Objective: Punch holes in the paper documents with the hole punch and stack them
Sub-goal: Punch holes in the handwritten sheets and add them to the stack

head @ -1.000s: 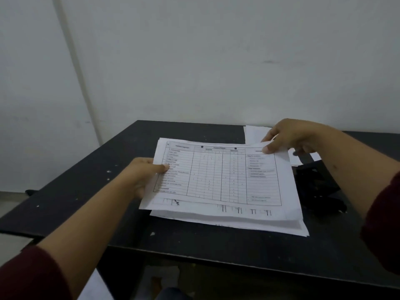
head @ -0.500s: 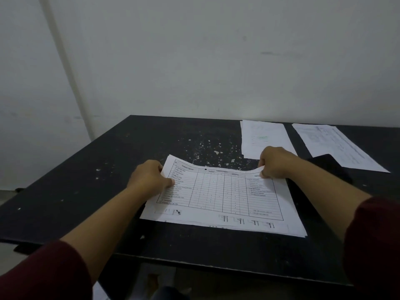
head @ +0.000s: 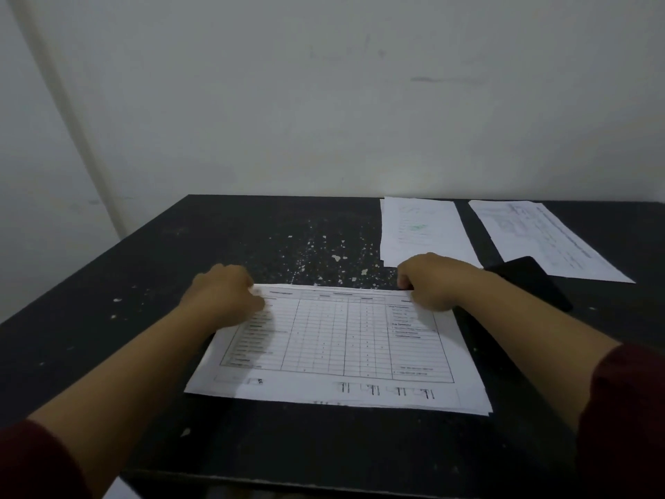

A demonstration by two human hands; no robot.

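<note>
A stack of printed table sheets [head: 345, 351] lies flat on the black table [head: 144, 282] in front of me. My left hand [head: 225, 295] grips the stack's far left corner, fingers curled on the paper. My right hand [head: 431, 280] pinches the far right corner. The black hole punch [head: 529, 282] sits just right of my right forearm, partly hidden by it. Two more paper documents lie at the back: one [head: 421, 230] behind my right hand, another [head: 539, 239] further right.
Small white paper bits [head: 324, 253] are scattered on the table beyond the stack. A pale wall [head: 324, 102] stands right behind the table. The table's left edge drops off near my left arm.
The stack was held up off the table; both hands lowered it flat onto the table and now hold its far corners. The view shifted, showing the back papers.
</note>
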